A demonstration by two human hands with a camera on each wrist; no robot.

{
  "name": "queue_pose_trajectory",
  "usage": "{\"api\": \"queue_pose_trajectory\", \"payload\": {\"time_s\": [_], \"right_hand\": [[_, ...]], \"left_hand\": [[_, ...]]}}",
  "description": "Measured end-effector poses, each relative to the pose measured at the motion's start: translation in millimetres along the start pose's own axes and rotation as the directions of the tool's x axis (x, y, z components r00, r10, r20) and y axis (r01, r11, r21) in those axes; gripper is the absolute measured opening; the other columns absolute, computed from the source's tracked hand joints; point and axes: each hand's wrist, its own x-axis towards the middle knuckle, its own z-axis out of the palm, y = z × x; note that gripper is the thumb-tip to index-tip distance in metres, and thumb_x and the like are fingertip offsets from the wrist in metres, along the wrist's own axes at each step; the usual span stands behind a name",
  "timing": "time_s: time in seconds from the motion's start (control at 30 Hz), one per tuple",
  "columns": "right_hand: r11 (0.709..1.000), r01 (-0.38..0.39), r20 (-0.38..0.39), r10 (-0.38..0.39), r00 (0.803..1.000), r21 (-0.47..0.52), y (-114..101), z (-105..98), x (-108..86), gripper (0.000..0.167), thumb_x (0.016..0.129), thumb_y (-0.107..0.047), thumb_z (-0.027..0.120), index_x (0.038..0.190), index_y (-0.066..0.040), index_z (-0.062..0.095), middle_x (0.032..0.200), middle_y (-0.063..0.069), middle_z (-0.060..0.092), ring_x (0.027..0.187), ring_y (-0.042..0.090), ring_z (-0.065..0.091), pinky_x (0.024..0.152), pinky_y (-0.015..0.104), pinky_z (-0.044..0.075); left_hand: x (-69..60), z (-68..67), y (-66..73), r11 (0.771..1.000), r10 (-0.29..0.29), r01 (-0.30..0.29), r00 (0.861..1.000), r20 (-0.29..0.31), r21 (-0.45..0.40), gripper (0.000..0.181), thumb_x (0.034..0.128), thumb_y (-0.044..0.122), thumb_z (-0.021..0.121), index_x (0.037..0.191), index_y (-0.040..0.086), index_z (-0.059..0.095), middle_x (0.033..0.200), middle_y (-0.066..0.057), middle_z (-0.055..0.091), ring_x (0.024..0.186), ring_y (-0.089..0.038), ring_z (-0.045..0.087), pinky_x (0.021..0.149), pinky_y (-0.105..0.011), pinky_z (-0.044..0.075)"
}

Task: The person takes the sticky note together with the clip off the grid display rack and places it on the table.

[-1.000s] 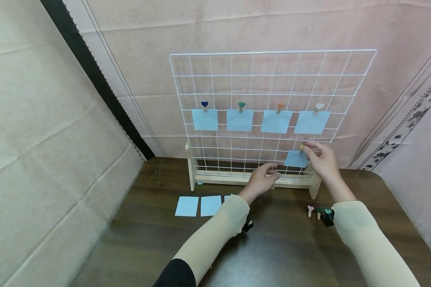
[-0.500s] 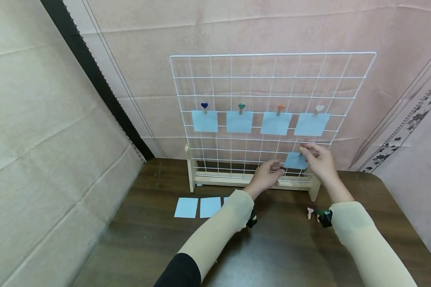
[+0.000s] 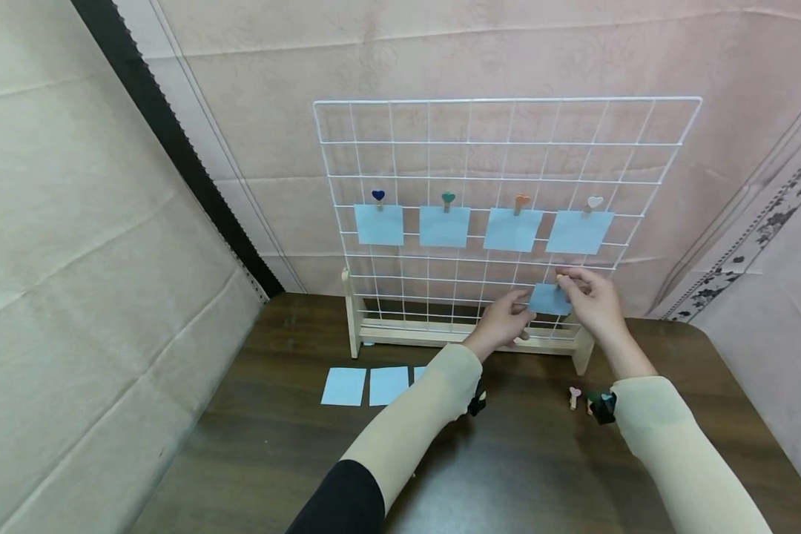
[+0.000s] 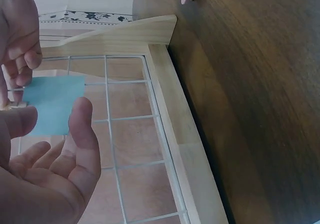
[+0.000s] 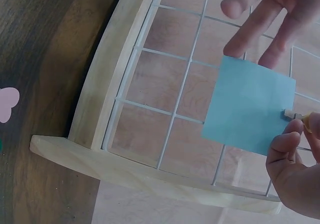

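My right hand (image 3: 595,302) pinches a small wooden clothespin (image 5: 292,115) with a yellow top, at the upper edge of a blue paper square (image 3: 547,300). This square lies against the lower right of the white wire grid (image 3: 440,268). My left hand (image 3: 500,323) is at the square's left edge with loosely bent fingers. In the right wrist view its fingertips (image 5: 234,48) meet the paper's edge; whether they press on it I cannot tell. Higher on the grid, several blue squares (image 3: 379,225) hang in a row from clothespins with heart tops, dark blue (image 3: 378,195), green, orange and white.
A wooden base (image 3: 400,334) carries the grid on the brown table (image 3: 274,445). Blue squares (image 3: 343,386) lie in front of it, partly hidden by my left sleeve. Loose clothespins, one with a pink top (image 3: 575,396), lie near my right wrist. Cloth hangs behind and to the left.
My left hand has moved right, from beside the paper square to its left edge. The right hand stays at the yellow-topped clothespin with hardly any movement.
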Motion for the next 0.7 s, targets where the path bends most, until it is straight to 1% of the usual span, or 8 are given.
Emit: {"api": "queue_pose_trajectory", "payload": {"time_s": [0.1, 0.2, 0.33, 0.43, 0.57, 0.63, 0.7], "right_hand": [[1.0, 0.007, 0.0, -0.007, 1.0, 0.009, 1.2, 0.3, 0.0, 0.045, 0.112, -0.032, 0.053, 0.139, 0.002, 0.064, 0.127, 0.024, 0.065, 0.093, 0.019, 0.065, 0.07, 0.021, 0.052], [1.0, 0.016, -0.005, -0.016, 1.0, 0.006, 2.7, 0.1, 0.3, 0.044, 0.112, -0.031, 0.053, 0.138, 0.002, 0.065, 0.125, 0.024, 0.066, 0.092, 0.02, 0.065, 0.069, 0.022, 0.052], [0.999, 0.032, -0.012, -0.032, 0.999, 0.01, 4.5, 0.4, 2.4, 0.041, 0.112, -0.027, 0.054, 0.137, 0.003, 0.066, 0.124, 0.026, 0.067, 0.089, 0.013, 0.064, 0.067, 0.021, 0.052], [0.999, 0.038, -0.014, -0.038, 0.999, 0.025, 4.3, 1.3, 2.5, 0.039, 0.112, -0.024, 0.054, 0.137, 0.004, 0.065, 0.125, 0.028, 0.067, 0.088, 0.008, 0.064, 0.067, 0.018, 0.051], [0.998, 0.037, -0.017, -0.036, 0.999, 0.041, 3.2, 1.1, 1.2, 0.038, 0.112, -0.022, 0.055, 0.136, 0.005, 0.066, 0.125, 0.028, 0.067, 0.089, 0.007, 0.064, 0.068, 0.017, 0.051], [0.998, 0.039, -0.018, -0.038, 0.999, 0.04, 3.0, 0.5, 0.5, 0.038, 0.112, -0.023, 0.055, 0.135, 0.005, 0.066, 0.124, 0.027, 0.067, 0.089, 0.008, 0.065, 0.069, 0.017, 0.05], [0.998, 0.044, -0.022, -0.043, 0.999, 0.035, 4.3, 0.3, 0.5, 0.037, 0.112, -0.022, 0.055, 0.134, 0.005, 0.066, 0.124, 0.027, 0.067, 0.089, 0.008, 0.064, 0.069, 0.016, 0.05]], "left_hand": [[3.3, 1.6, 0.3, 1.0, -0.02, 0.02, 0.999, -0.026, -0.002, 0.049, 0.1094, 0.021, 0.061, 0.157, 0.026, 0.05, 0.142, -0.01, 0.065, 0.081, -0.023, 0.074, 0.08, -0.059, 0.06], [5.9, 2.6, 0.5, 0.999, -0.036, 0.036, 0.999, -0.035, 0.005, 0.046, 0.1098, 0.021, 0.06, 0.155, 0.024, 0.054, 0.136, -0.007, 0.068, 0.081, -0.022, 0.074, 0.079, -0.057, 0.061], [7.6, 3.2, 0.1, 1.0, -0.028, 0.029, 0.998, -0.052, 0.011, 0.039, 0.11, 0.022, 0.06, 0.149, 0.018, 0.06, 0.131, -0.004, 0.069, 0.083, -0.023, 0.074, 0.078, -0.052, 0.062], [8.2, 4.5, -1.6, 1.0, -0.014, 0.016, 0.996, -0.085, 0.024, 0.034, 0.1093, 0.022, 0.062, 0.142, 0.015, 0.065, 0.128, -0.002, 0.07, 0.087, -0.025, 0.075, 0.074, -0.046, 0.062], [10.5, 8.2, -3.6, 0.998, 0.0, 0.008, 0.991, -0.13, 0.062, 0.024, 0.1077, 0.023, 0.065, 0.128, 0.014, 0.072, 0.113, -0.001, 0.073, 0.092, -0.028, 0.075, 0.065, -0.033, 0.058], [11.9, 10.5, -4.2, 0.996, 0.013, 0.001, 0.989, -0.146, 0.094, 0.018, 0.1071, 0.024, 0.066, 0.12, 0.014, 0.074, 0.105, -0.001, 0.073, 0.089, -0.024, 0.074, 0.061, -0.028, 0.054], [12.7, 12.4, -4.2, 0.993, 0.022, -0.003, 0.987, -0.16, 0.118, 0.015, 0.1069, 0.024, 0.066, 0.114, 0.015, 0.076, 0.098, -0.002, 0.073, 0.083, -0.018, 0.072, 0.061, -0.025, 0.052]]}}
